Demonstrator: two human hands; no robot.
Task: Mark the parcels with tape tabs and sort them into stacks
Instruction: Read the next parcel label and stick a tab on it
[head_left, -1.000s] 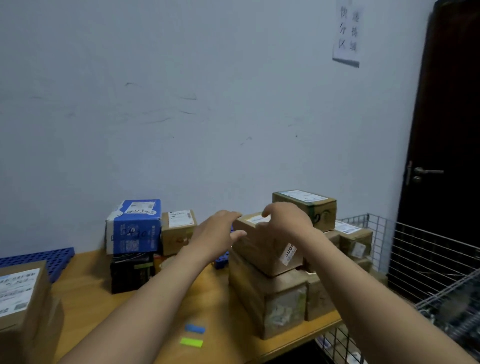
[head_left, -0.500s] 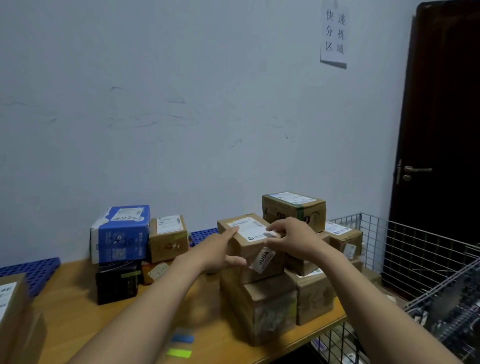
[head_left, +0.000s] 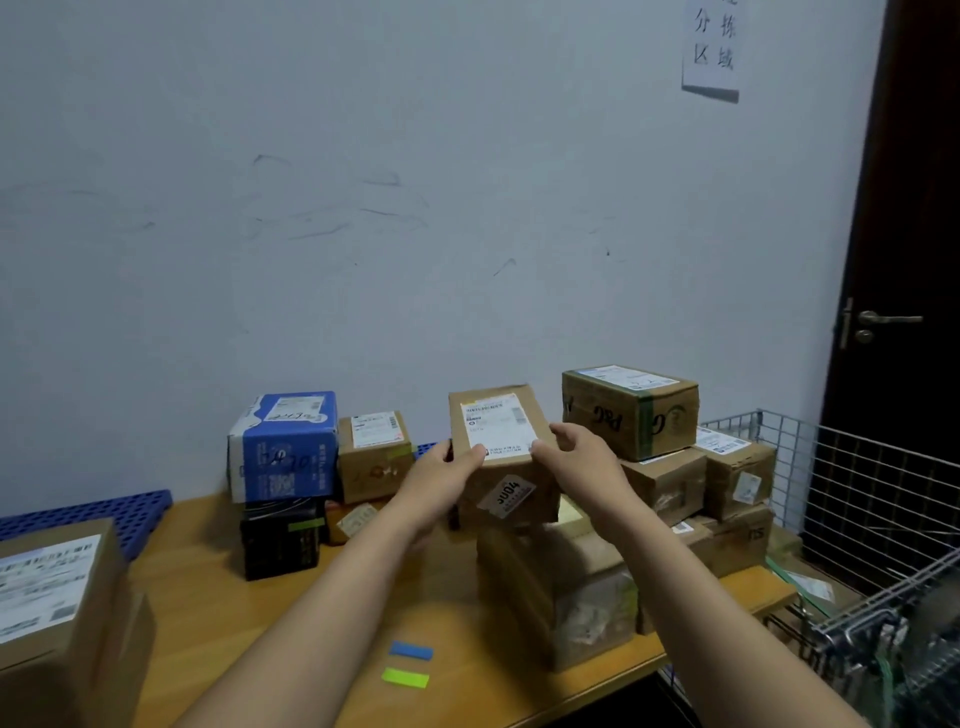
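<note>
Left hand (head_left: 441, 483), bare, left forearm bare along its full visible length, right hand (head_left: 579, 462), bare, right forearm bare down to the near frame edge, both arms slender.

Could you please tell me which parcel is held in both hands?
The tilted brown parcel in the middle: left hand and right hand grip it; others lie flat.

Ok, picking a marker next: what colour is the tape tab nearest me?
Lime green: the nearest tape tab shows best in the head view.
</note>
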